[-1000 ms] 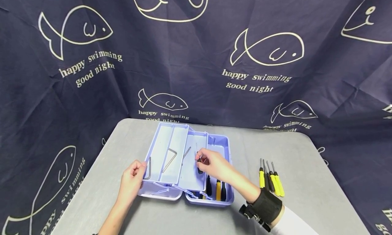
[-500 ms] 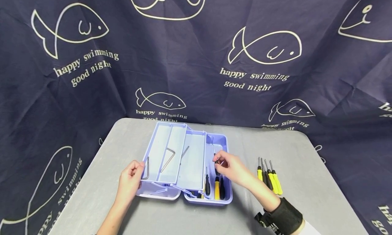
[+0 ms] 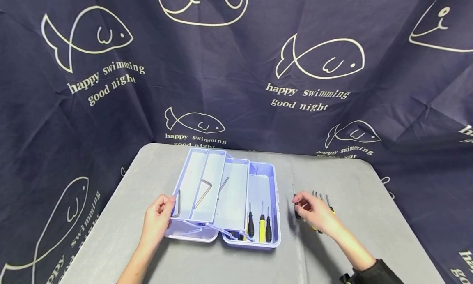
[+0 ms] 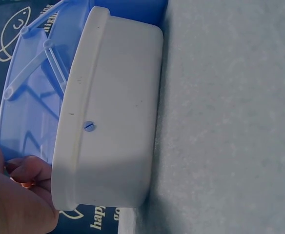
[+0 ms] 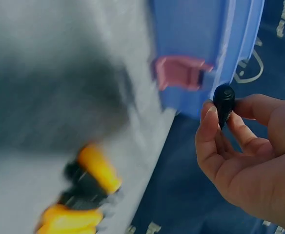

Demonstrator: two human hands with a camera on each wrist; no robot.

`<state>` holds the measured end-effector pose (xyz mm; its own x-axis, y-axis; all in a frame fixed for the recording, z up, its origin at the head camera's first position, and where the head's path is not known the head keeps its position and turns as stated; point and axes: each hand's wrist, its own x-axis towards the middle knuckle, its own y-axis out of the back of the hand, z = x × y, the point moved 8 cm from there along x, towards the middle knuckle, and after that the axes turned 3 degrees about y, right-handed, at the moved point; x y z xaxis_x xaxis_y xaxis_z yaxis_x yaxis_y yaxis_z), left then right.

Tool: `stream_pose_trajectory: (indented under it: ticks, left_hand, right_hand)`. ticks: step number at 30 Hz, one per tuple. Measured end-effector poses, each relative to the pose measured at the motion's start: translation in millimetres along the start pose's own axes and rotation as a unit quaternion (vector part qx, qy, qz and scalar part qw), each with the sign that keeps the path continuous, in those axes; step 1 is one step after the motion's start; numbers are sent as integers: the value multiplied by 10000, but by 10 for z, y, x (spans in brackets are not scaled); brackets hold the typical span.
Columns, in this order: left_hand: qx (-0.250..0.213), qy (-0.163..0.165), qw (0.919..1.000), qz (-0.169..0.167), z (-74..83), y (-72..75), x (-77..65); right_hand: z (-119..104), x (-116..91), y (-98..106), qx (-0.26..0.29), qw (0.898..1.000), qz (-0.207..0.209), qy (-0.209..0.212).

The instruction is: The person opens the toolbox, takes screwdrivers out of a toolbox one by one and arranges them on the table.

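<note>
A black screwdriver [image 5: 224, 100], right of centre in the head view, is pinched by its handle in the right hand's [image 3: 317, 213] fingers, apparently to leave the slim shaft free. At lower left, the left hand's [image 3: 157, 214] curled fingers grip the smooth lilac plastic tray [image 3: 196, 165], likely steadying it around bent metal hex keys [image 3: 179, 202].

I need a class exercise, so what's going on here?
An open blue toolbox stands on a table. A person's right hand holds a black-handled screwdriver in the air to the right of the toolbox. The left hand grips the edge of the upper tray, where two bent metal keys lie. More screwdrivers lie in the toolbox's bottom, and other screwdrivers on the table, partly hidden by the right hand.
</note>
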<state>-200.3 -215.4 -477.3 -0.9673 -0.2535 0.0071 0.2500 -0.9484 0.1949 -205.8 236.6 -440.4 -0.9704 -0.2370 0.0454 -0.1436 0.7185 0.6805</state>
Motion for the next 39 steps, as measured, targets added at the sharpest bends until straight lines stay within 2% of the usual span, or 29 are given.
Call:
stream_pose_trajectory:
  ticks: [4, 8, 11, 19, 25, 33, 39]
  left_hand:
    - [-42, 10, 10000, 9, 3, -6, -6]
    - [-38, 24, 10000, 46, 6, -6, -11]
    - [-3, 26, 10000, 30, -1, -8, -11]
    - [-70, 14, 10000, -20, 2, -16, -22]
    - [-6, 123, 9999, 51, 3, -3, -13]
    - [10, 82, 9999, 107, 35, -6, -24]
    - [-44, 69, 9999, 110, 30, -12, -25]
  right_hand:
    - [223, -138, 133, 147, 9999, 39, -80]
    - [431, -250, 238, 513, 9981, 33, -341]
    - [570, -328, 307, 596, 9969, 83, -516]
    - [877, -476, 477, 225, 9950, 386, -892]
    - [1077, -551, 584, -126, 9914, 407, -1241]
    - [1256, -563, 629, -698, 9872, 266, -1407]
    - [1327, -568, 635, -852, 9857, 289, -1425]
